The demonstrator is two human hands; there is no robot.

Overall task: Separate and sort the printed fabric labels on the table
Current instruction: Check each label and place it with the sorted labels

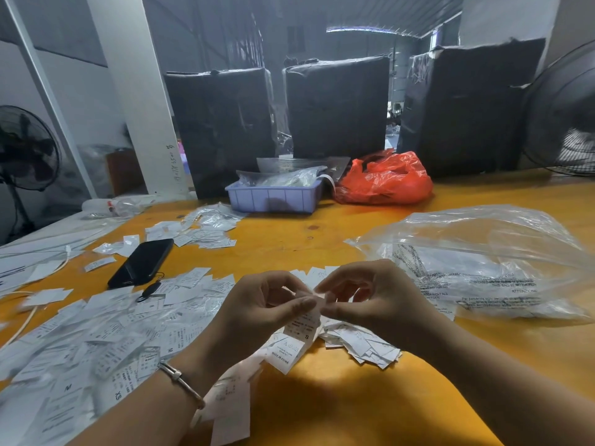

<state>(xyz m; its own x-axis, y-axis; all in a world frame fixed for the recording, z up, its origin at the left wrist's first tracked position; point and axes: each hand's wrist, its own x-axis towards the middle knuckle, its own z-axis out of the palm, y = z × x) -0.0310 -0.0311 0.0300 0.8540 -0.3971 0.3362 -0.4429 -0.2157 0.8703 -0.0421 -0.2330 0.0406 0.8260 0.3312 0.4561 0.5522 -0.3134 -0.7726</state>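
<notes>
Above the yellow table (322,233), left hand (257,310) and right hand (370,304) pinch one label strip (297,336) (each grip closed).

We're looking at a dim room here, the back wall grey and murky, with a pale strip of daylight showing high up beyond the black bales (335,104). Light falls softly on the orange table (322,233), which glows warm at centre and deepens toward the near edge. We see white glare streaking across the clear plastic bag (483,262), and a soft shadow under the forearms. The white pillar (138,101) leans and the fan (566,111) at right bows: wide-angle bending at the edges. Labels (96,342) at the lower left smear into blur, and fingertips (309,302) look soft; the print mid-frame stays readable.
</notes>
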